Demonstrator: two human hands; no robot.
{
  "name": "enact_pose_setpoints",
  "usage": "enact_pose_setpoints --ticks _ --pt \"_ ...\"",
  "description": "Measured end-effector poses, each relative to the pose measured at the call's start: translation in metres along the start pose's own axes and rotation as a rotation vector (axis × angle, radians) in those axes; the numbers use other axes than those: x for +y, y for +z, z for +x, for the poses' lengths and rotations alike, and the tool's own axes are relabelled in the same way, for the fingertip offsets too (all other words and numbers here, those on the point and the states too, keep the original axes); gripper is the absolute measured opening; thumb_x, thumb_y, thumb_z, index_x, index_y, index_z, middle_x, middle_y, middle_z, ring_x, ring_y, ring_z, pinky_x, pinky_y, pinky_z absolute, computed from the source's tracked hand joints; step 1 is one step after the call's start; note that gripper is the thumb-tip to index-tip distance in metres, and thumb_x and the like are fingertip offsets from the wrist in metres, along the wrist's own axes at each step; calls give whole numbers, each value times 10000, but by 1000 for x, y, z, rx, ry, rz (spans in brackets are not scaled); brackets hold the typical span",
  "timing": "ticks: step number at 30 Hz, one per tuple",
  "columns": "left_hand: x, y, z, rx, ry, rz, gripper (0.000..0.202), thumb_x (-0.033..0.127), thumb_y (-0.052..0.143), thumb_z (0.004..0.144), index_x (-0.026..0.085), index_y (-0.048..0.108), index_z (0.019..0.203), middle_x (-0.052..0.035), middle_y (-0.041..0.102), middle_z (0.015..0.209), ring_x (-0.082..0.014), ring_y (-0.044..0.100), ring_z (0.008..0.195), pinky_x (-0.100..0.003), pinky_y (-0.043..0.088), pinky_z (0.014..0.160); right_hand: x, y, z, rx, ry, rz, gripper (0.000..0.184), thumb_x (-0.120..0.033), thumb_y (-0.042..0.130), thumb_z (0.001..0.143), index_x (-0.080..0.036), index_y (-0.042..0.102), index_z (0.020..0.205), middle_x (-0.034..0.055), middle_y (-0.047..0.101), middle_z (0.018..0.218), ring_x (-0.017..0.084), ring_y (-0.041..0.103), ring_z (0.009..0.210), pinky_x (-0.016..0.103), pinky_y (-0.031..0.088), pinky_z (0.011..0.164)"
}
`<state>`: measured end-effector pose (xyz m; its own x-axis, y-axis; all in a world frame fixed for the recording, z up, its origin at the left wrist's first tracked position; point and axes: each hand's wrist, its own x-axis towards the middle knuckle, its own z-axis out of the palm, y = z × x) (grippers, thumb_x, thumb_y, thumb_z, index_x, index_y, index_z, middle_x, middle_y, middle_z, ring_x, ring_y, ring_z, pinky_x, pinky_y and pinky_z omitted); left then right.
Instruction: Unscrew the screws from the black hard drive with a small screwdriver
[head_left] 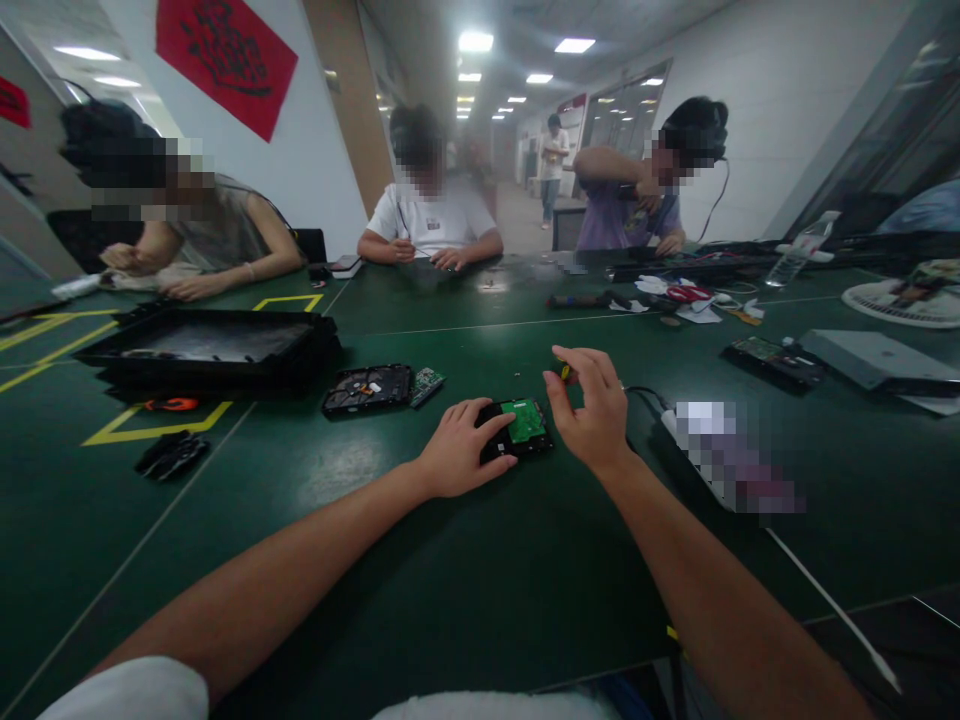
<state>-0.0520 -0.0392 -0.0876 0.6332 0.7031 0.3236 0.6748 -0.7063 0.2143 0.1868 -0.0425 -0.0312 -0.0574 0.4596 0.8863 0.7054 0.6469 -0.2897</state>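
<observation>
White sleeve [127,690]: is bunching at the lower left of the view, nearest of all, with the left forearm [300,555] reaching from it.
Left grip [459,450]: is lying over the hard drive [538,447], fingers and thumb apart, steadying it from above rather than closing round it.
Hard drive's place: is resting flat on the desk [360,590], under the left grip's fingers and to the left of the right grip [591,410].
Hard drive's feel: is looking stiff and dense, so is probably weighing more than its bulk suggests; its smooth case may be sliding on the glossy desk if left unbraced.
Green circuit board [528,418]: is facing up beside the left grip's fingertips and is seeming the fragile side; hard pressing there is looking risky.
Where to hold: the black case's side edges are offering the safer purchase.
Right grip: is pinching a small yellow-and-black tool [565,371], fingertips together on it.
Tool's feel: is looking light and stiff, suiting a fingertip pinch; its lower end is showing too faintly to tell whether it is touching the drive.
Loose board [427,386]: is lying beyond the left grip, probably thin and brittle, calling for an edge hold.
</observation>
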Motion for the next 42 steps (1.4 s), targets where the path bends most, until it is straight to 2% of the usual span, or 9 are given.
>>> enact_pose_setpoints --ticks 4,6,11,14,16,23,29,35,42 --pt "0 0 0 -11 -1 0 692 650 568 947 295 491 1535 -168 420 1529 -395 437 1386 -610 380 1138 2 2 -3 -82 9 71 444 -205 463 1041 -282 483 1478 101 648 1377 251 674 1191 465 575 1021" --pt "0 -1 0 -10 -3 -2 691 648 568 947 297 488 1537 -167 421 1529 -396 439 1385 -610 377 1140 2 2 -3 -85 20 65 429 -212 463 1043 -273 484 1467 105 647 1382 251 680 1176 462 580 1008" --pt "1 -3 0 -25 -10 3 696 649 563 950 284 486 1538 -177 414 1533 -406 426 1395 -615 374 1139 -1 -1 1 13 46 -36 315 -307 670 957 -234 585 1251 99 667 1136 220 665 887 410 604 789" --pt "2 -4 0 -18 -9 -10 696 648 575 945 293 486 1537 -172 420 1534 -409 426 1393 -623 374 1134 -2 -2 4 37 64 -47 323 -317 729 913 -231 587 1190 89 632 1090 196 616 803 374 582 680" --pt "2 -4 0 -8 -7 -18 693 643 587 940 302 488 1535 -168 429 1530 -407 433 1386 -624 378 1130 -2 -2 4 24 56 -34 320 -299 715 920 -235 585 1206 96 625 1112 208 625 847 379 588 694" --pt "2 -3 0 -4 -8 -10 692 644 589 937 299 500 1530 -165 431 1528 -398 447 1376 -611 383 1131 -2 -1 1 -75 26 64 406 -207 534 994 -259 522 1396 113 648 1264 242 669 1043 451 601 907" --pt "2 -2 0 -10 -4 -8 693 635 592 939 293 493 1534 -170 422 1531 -400 435 1385 -614 372 1139 -3 -3 2 -2 37 16 284 -319 688 944 -265 627 1217 88 634 1097 246 649 996 425 611 820" --pt "1 -2 0 -15 -10 2 698 647 575 945 290 485 1538 -171 417 1531 -396 428 1393 -612 361 1151 -1 -2 2 -82 10 78 349 -231 513 1024 -265 557 1369 109 670 1246 259 661 1131 465 590 941" --pt "0 -1 0 -4 -7 -21 697 638 594 937 305 482 1539 -164 427 1530 -401 431 1389 -621 369 1141 -4 -3 3 -1 54 -17 298 -341 694 948 -259 595 1218 85 640 1113 228 651 920 401 592 756"
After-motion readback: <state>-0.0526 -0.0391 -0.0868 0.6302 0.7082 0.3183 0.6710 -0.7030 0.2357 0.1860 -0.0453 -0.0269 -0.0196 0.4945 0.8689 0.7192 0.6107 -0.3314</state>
